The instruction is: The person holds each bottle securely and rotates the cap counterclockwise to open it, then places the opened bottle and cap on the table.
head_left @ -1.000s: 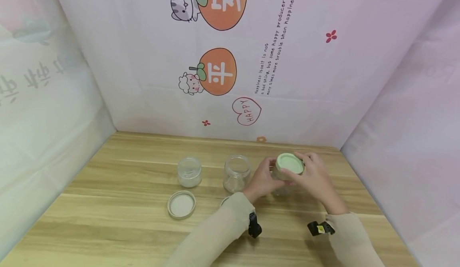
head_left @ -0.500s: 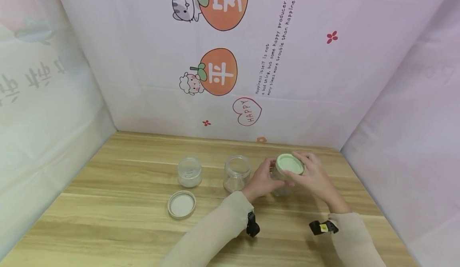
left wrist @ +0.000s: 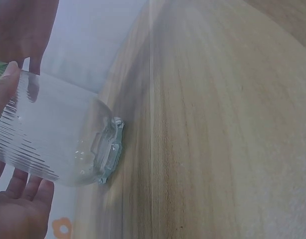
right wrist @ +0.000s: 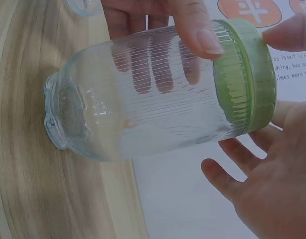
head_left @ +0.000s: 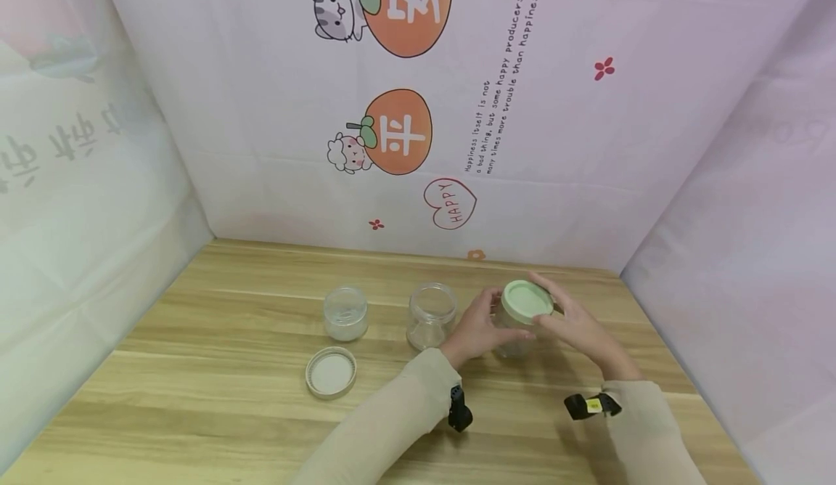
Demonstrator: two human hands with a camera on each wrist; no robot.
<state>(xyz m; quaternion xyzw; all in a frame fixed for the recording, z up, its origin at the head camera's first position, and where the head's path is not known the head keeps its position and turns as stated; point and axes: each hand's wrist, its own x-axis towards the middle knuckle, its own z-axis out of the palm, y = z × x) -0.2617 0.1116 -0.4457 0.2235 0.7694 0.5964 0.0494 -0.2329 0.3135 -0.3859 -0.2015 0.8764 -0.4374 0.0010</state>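
Observation:
A clear ribbed glass jar (right wrist: 168, 119) with a pale green lid (head_left: 527, 300) on its mouth stands toward the right of the table. Its knobbly base meets the wood in both wrist views. My left hand (head_left: 478, 334) grips the jar's body, thumb in front and fingers behind the glass. At the lid's right side, my right hand (head_left: 578, 331) holds the rim, with its thumb on the near edge and fingers on the far edge. In the right wrist view some right fingers lie loosely beside the lid (right wrist: 260, 79).
A second glass jar (head_left: 431, 314), uncapped, stands just left of my left hand. Farther left are a short glass jar (head_left: 345, 314) and, in front of it, a pale round lid (head_left: 330, 373) lying on the wooden table (head_left: 215, 412). Printed cloth (head_left: 313, 202) hangs behind.
My right hand has shifted slightly right, and its thumb has slid along the green lid's near edge toward the right. The left hand keeps its grip on the jar.

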